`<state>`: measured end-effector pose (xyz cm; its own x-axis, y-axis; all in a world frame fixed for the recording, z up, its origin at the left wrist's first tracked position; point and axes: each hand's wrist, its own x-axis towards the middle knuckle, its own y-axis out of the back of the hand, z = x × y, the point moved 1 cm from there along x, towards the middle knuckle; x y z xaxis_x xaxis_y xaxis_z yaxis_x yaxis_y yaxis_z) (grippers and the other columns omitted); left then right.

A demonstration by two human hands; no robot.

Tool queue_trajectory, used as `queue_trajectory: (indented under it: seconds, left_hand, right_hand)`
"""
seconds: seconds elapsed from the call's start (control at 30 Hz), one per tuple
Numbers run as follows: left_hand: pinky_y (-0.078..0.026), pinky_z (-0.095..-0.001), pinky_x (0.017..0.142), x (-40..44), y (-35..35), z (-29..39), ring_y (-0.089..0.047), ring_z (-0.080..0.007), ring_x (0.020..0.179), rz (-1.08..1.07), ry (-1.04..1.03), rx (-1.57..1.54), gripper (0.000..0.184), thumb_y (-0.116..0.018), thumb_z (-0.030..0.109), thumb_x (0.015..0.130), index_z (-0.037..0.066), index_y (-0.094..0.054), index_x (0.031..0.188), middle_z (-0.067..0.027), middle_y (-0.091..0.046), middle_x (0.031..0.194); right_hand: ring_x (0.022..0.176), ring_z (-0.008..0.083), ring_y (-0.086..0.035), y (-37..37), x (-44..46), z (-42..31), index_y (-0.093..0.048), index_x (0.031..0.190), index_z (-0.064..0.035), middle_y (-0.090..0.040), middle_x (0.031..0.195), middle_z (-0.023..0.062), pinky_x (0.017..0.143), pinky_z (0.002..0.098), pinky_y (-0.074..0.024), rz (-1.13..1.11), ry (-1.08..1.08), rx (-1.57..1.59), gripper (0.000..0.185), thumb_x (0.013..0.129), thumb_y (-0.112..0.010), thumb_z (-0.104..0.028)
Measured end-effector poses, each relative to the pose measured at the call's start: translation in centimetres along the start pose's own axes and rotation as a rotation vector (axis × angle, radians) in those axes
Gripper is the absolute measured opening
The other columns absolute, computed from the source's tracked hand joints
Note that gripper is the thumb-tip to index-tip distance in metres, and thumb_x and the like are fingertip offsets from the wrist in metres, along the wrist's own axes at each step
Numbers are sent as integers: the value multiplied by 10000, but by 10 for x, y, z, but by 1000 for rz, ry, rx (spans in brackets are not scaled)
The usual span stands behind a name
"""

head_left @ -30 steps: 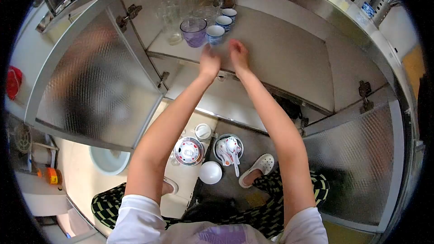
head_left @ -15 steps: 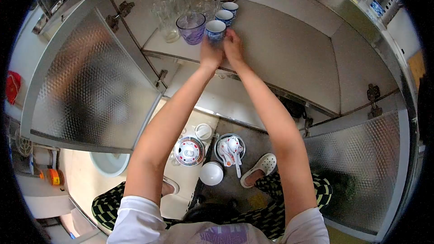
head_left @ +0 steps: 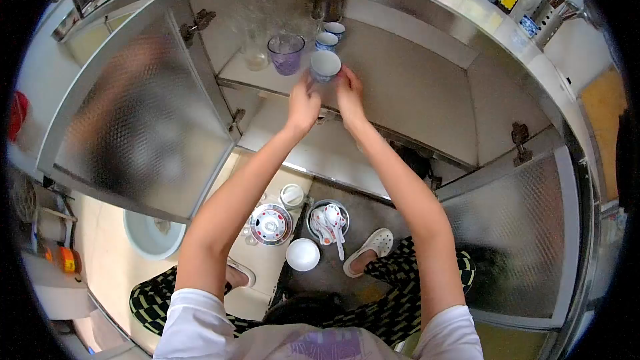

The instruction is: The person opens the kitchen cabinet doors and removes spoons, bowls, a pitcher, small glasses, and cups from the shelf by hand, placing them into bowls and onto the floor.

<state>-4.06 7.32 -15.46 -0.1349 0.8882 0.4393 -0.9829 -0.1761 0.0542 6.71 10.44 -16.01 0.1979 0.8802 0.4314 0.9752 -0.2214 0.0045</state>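
In the head view, a blue-and-white cup [head_left: 325,67] is at the front of the cabinet shelf, slightly blurred, its pale inside facing up. My left hand [head_left: 305,105] grips it low on the left, and my right hand [head_left: 349,95] has its fingers closed against the right side. Whether its base touches the shelf is hidden. Behind it stand two more blue-patterned cups, the nearer cup [head_left: 326,41] and the farther cup [head_left: 335,29]. A purple glass bowl [head_left: 287,55] sits just to the left.
Clear glasses [head_left: 255,53] and a metal-looking pot [head_left: 328,7] stand farther back. Frosted doors hang open at left [head_left: 140,120] and right [head_left: 510,233]. Below are a lidded dotted pot [head_left: 271,225], a white bowl [head_left: 303,255], a bowl of spoons [head_left: 328,221] and a basin [head_left: 153,235].
Both hands have drawn the front cup toward me, opening a gap from the cups behind. My view has shifted, showing more of the countertop with bottles.
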Motion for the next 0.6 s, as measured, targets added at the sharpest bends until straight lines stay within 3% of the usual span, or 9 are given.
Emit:
queue_trajectory:
  seconds: [0.07,0.17,0.23,0.27,0.33,0.37,0.43,0.5,0.6]
  left_hand:
    - [-375,-321,862,-17,11,10,-453,-291,1089,4,9,23,490,-367,-34,718,-28,-354,1207,-215,-466,1151]
    - [-389,-295,843,-49,34,26,-461,-267,1088,-23,80,68,477,-356,-45,747,-25,-342,1223,-217,-451,1168]
    - [-393,-290,836,-67,50,27,-472,-238,1072,44,58,-78,455,-351,-59,770,-23,-351,1223,-201,-459,1165]
    - [-401,-279,817,-77,58,25,-481,-211,1055,68,-14,-113,437,-345,-68,788,-20,-361,1222,-179,-490,1131]
    - [-402,-278,818,-99,79,23,-482,-210,1053,86,44,-117,433,-347,-62,791,-21,-363,1221,-171,-499,1116]
    - [-402,-278,818,-111,89,20,-482,-209,1052,103,102,-132,428,-350,-57,794,-22,-364,1221,-164,-508,1101]
    - [-404,-267,816,-131,112,8,-491,-208,1039,104,138,-159,401,-353,-32,809,-26,-378,1209,-156,-515,1086]
    - [-406,-266,824,-153,137,-19,-499,-208,1027,135,236,43,381,-346,-17,819,-31,-387,1198,-164,-509,1092]
    - [-414,-286,829,-189,170,-48,-510,-215,1013,168,275,-5,368,-334,-16,820,-39,-399,1181,-157,-512,1091]
  right_hand:
    - [888,146,-498,0,-10,4,-506,1059,35,-553,974,77,770,251,-389,-15,23,8,293,829,-360,-72]
    - [861,133,-507,-5,-42,-17,-505,1056,41,-555,975,77,721,239,-405,11,-18,19,299,813,-357,-51]
    - [847,127,-511,-11,-66,-32,-509,1066,28,-558,973,74,695,238,-412,-31,-28,46,303,814,-360,-51]
    - [825,124,-512,-16,-79,-33,-510,1071,23,-563,963,74,687,240,-413,-51,-19,25,303,817,-362,-54]
    - [739,106,-499,-29,-105,-36,-512,1079,13,-579,932,67,647,244,-414,-84,14,99,301,820,-378,-61]
    - [739,106,-499,-35,-119,-35,-512,1079,13,-579,932,67,647,244,-414,-85,1,104,301,820,-378,-61]
    - [882,216,-546,-48,-146,-23,-533,1038,11,-572,936,136,781,285,-406,-140,-86,50,268,813,-394,-32]
    - [839,215,-561,-62,-174,-7,-551,1027,-7,-585,919,156,735,292,-424,-197,-107,5,265,813,-401,-58]
    - [782,211,-577,-87,-218,23,-558,1018,-8,-601,885,160,697,292,-434,-219,-170,-21,259,812,-423,-89]
